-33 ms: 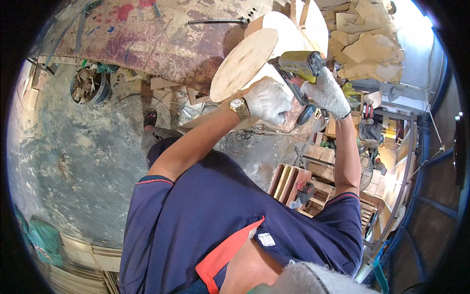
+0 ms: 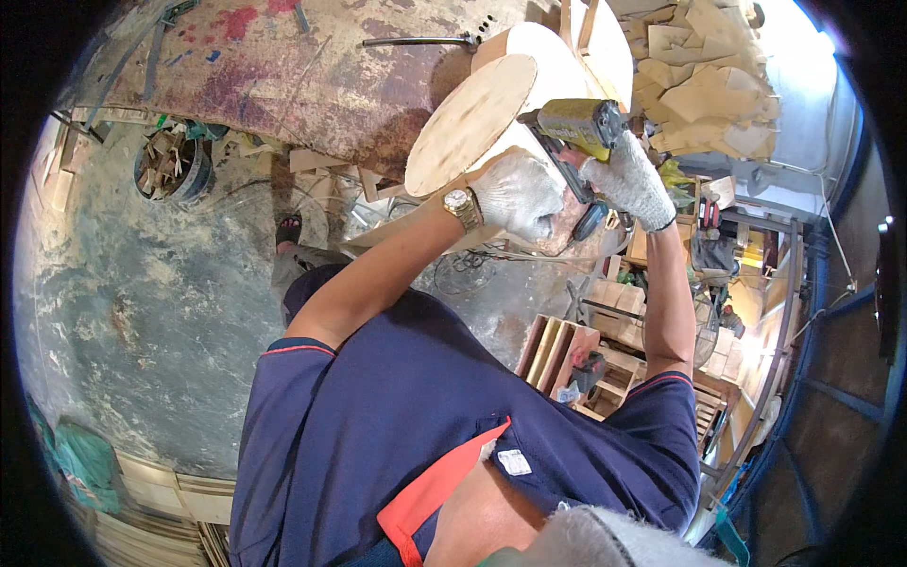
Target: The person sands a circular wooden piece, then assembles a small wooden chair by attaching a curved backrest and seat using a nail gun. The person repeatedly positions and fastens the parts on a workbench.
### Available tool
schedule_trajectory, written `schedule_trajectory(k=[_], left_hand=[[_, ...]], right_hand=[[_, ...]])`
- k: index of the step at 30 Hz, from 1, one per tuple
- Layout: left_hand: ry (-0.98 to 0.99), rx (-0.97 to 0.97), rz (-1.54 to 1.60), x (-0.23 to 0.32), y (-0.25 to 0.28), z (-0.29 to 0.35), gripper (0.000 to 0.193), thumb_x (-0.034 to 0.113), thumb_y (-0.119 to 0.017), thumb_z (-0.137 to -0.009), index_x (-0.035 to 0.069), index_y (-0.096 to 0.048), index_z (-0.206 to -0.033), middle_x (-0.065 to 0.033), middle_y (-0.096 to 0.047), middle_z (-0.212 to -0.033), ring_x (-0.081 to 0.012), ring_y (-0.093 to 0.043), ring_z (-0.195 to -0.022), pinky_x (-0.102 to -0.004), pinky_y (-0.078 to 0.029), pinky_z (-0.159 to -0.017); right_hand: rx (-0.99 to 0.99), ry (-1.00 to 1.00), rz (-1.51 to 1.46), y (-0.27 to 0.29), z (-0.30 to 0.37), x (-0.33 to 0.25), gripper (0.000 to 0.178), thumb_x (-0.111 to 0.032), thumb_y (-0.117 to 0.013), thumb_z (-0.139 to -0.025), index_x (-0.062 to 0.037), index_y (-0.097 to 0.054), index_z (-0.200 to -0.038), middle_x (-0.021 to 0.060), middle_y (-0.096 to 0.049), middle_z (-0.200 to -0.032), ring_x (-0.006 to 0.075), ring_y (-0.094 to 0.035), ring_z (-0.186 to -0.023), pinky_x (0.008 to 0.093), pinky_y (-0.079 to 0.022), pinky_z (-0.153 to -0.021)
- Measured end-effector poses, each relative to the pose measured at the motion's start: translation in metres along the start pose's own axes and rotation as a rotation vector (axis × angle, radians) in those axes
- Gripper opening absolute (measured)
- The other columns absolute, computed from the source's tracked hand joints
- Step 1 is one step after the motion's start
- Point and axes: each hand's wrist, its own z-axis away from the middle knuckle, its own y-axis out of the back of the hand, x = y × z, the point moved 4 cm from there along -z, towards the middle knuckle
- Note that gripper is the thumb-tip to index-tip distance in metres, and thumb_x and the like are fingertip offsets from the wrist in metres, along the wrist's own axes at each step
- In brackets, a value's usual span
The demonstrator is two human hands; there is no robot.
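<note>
My right hand (image 2: 635,184), in a white knit glove, is closed around the handle of a yellow-and-black nail gun (image 2: 578,125). The tool's nose points left, against or just over a pale wooden piece with a flat oval face (image 2: 474,123). My left hand (image 2: 518,197), also gloved and with a gold watch at the wrist, is curled at the near edge of this piece and seems to grip it; its fingertips are partly hidden. The piece rests on a paint-stained workbench (image 2: 312,80). More pale curved wooden parts (image 2: 605,52) stand right behind it.
A black metal bar (image 2: 416,42) lies on the bench. Thin tan offcuts (image 2: 709,80) are piled at the far right. Left on the floor stands a bucket (image 2: 196,172) of wood scraps. Stacked boards (image 2: 557,352) are at the right, and a thin hose (image 2: 529,257) runs below my hands.
</note>
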Motion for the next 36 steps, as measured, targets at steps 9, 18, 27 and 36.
schedule_trajectory(k=[9,18,27,36], left_hand=[[0.036,0.056,-0.002,-0.010,0.008,-0.015,0.020,0.034,-0.070,-0.068,0.015,-0.073,-0.067,-0.0111,-0.071,-0.070,-0.0328,-0.072,-0.068,-0.0498,-0.054,-0.060],[0.028,0.182,0.001,-0.011,0.015,-0.013,0.019,0.034,-0.069,-0.067,0.016,-0.075,-0.068,-0.0095,-0.072,-0.068,-0.0295,-0.072,-0.063,-0.0458,-0.055,-0.058],[0.008,0.072,0.099,-0.017,0.003,-0.013,0.024,0.033,-0.065,-0.078,0.011,-0.074,-0.081,-0.0121,-0.073,-0.074,-0.0321,-0.072,-0.065,-0.0493,-0.056,-0.059],[-0.022,0.405,0.128,-0.009,0.016,-0.010,0.016,0.029,-0.066,-0.080,0.016,-0.071,-0.073,-0.0101,-0.071,-0.069,-0.0302,-0.071,-0.065,-0.0453,-0.056,-0.059]], right_hand=[[0.096,-0.028,-0.033,0.000,-0.008,0.002,0.045,-0.010,-0.077,-0.094,-0.0003,-0.063,-0.136,0.0083,-0.076,-0.116,0.0129,-0.068,-0.092,0.0305,-0.058,-0.079],[0.077,-0.146,0.072,0.007,-0.010,0.016,0.047,-0.007,-0.076,-0.095,-0.0026,-0.060,-0.138,0.0061,-0.077,-0.110,0.0071,-0.062,-0.075,0.0241,-0.051,-0.056],[0.065,-0.160,0.032,0.011,-0.008,0.019,0.051,-0.009,-0.075,-0.098,-0.0063,-0.054,-0.144,0.0080,-0.077,-0.114,0.0099,-0.069,-0.092,0.0240,-0.054,-0.060],[0.066,-0.033,-0.134,0.000,-0.003,0.012,0.049,-0.004,-0.073,-0.098,-0.0042,-0.055,-0.143,0.0088,-0.074,-0.123,0.0120,-0.068,-0.100,0.0260,-0.056,-0.077]])
